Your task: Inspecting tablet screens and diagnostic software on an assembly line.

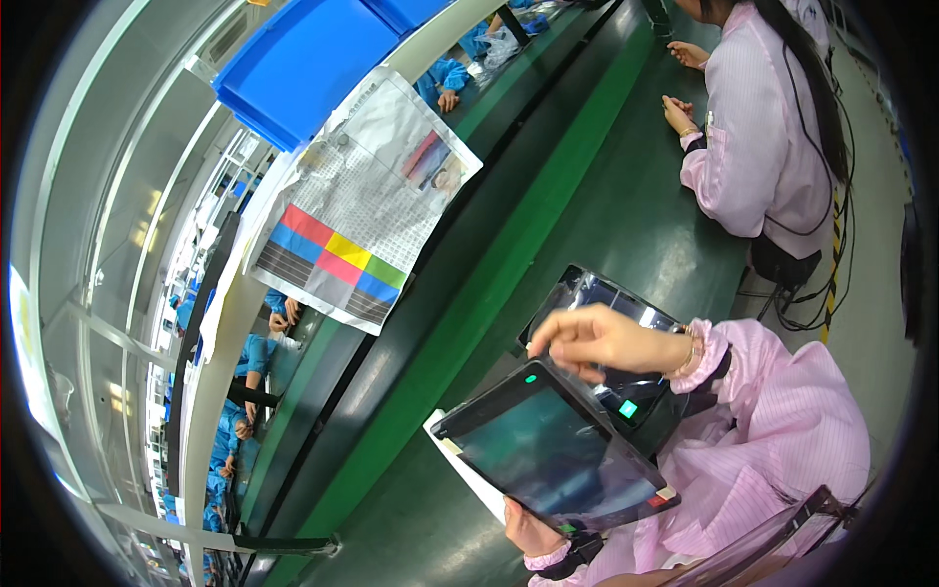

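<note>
My left hand grips the lower edge of a dark tablet-like panel, holding it tilted above the bench. Its glossy screen shows reflections, and small green tabs sit at two of its edges. A white strip runs along its left side. Over the panel's upper edge hovers my right hand, fingers loosely bent and apart, with nothing visible in them. Whether a fingertip touches the panel is unclear. Beneath and behind that hand lie other dark glossy panels, partly hidden, one bearing a green tab.
A long green-topped bench runs away to the upper right, where a co-worker in pink works. A printed sheet hangs at the left below a blue bin. Workers in blue are beyond. Cables hang at right.
</note>
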Tool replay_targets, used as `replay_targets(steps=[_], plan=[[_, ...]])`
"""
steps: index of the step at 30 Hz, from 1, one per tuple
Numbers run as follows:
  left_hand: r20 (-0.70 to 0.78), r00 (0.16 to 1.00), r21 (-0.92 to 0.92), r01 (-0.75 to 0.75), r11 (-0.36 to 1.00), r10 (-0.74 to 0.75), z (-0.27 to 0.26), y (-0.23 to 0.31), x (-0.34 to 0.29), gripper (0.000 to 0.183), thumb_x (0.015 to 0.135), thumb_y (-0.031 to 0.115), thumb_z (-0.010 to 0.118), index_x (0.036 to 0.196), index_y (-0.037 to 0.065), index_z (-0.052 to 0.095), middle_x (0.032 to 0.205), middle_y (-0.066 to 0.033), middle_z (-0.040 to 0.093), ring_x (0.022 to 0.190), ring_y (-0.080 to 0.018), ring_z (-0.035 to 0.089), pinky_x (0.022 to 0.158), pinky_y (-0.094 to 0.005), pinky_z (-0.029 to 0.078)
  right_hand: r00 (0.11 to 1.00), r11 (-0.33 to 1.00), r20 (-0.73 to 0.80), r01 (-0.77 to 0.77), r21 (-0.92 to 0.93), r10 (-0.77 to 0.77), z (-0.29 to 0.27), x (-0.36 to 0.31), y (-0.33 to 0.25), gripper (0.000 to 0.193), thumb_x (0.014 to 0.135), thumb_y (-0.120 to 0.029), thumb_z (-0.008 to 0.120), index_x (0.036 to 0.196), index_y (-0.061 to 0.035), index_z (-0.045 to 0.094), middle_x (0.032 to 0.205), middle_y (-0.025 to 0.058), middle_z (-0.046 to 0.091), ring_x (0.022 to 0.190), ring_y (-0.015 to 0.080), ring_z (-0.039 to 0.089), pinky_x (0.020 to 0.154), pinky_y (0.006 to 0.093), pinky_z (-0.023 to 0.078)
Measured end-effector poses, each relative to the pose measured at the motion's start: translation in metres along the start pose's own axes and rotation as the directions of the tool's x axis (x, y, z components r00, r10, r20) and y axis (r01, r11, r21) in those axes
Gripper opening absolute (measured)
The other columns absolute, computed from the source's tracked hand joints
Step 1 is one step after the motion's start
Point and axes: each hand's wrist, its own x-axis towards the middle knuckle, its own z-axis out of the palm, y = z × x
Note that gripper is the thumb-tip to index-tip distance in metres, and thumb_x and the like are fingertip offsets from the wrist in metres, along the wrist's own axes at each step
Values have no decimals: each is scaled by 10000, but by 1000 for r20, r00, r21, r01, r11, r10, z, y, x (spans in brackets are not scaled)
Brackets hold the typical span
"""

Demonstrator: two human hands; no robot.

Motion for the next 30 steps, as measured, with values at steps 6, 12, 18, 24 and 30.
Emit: replay_targets(steps=[6, 12, 18, 24, 30], plan=[[-98, 995, -107, -8, 994, -2, 7, -5, 16, 349, 979, 215, 376, 1249, 14, 466, 1199, -144, 561, 1061, -294, 559, 937, -423, 440, 997, 979, 81, 14, -204, 3, 29, -16, 49, 184, 895, -95, 532, 1016, 7, 625, 678, 10, 558, 578, 85, 539, 529, 238, 436], [-58, 998, 9, -29, 1000, 29, 24, 7, 19, 347, 994, 252, 354, 1205, 9, 484, 1157, -144, 573, 1027, -294, 570, 914, -425, 451, 908, 831, 132, 416, -369, -396, 18, -8, 27, 263, 845, -52, 599, 1100, 12, 616, 1186, 127, 546, 1156, 189, 488, 981, 318, 384], [-71, 993, 84, -88, 993, 94, 43, 13, 22, 379, 984, 269, 375, 1228, -5, 469, 1179, -138, 566, 1050, -285, 564, 936, -412, 437, 987, 950, 157, -8, 312, -43, 6, -9, 21, 357, 944, -108, 486, 1281, 3, 443, 1218, 86, 543, 1149, 130, 485, 968, 275, 381], [-27, 992, 129, -116, 985, 120, 52, 17, 34, 369, 982, 257, 380, 1217, -11, 475, 1169, -133, 567, 1049, -264, 558, 904, -392, 446, 963, 943, 235, 47, 330, -130, 4, -8, 16, 624, 977, -510, 257, 1375, -34, 320, 1347, 86, 433, 1195, 136, 457, 1023, 320, 339], [39, 971, 152, -237, 959, 234, 78, 33, 43, 353, 994, 256, 362, 1193, -6, 489, 1112, -120, 586, 994, -242, 577, 874, -369, 462, 963, 999, 269, 26, -20, -20, 2, -5, -1, 654, 987, -504, 220, 1242, 35, 488, 1185, 79, 555, 1079, 136, 511, 952, 273, 395]])
